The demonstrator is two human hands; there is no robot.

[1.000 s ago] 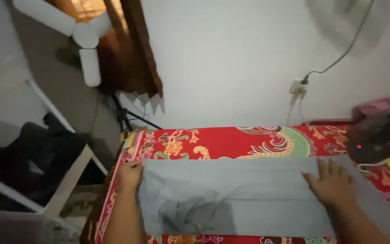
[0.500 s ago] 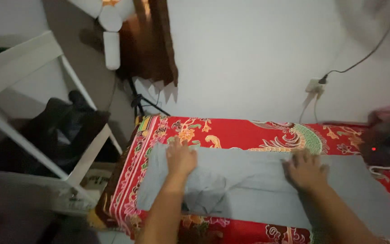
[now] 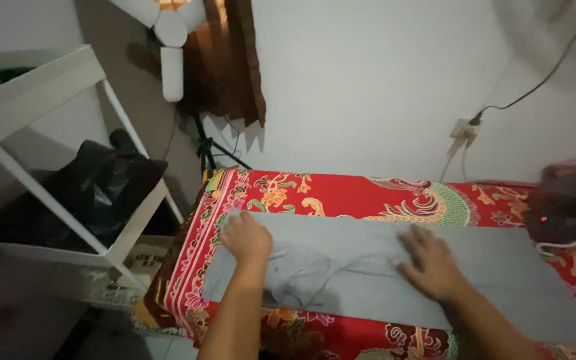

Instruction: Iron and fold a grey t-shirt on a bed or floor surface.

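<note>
Grey cloth (image 3: 368, 280), soft, light and likely to crease, lies spread on the red patterned worktop (image 3: 341, 193) under both hands, the left hand (image 3: 247, 239) loosely curled near its edge, the right hand (image 3: 431, 263) flat and open mid-cloth, so edges suit gripping.

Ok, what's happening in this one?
A person is working on a grey garment spread flat over a red patterned cloth on a low surface by the wall. The left hand bunches the fabric near its left end, where it is wrinkled, and the right hand lies flat, palm down, on the middle. A dark appliance with a red light sits at the right edge, and a white shelf stands to the left.
</note>
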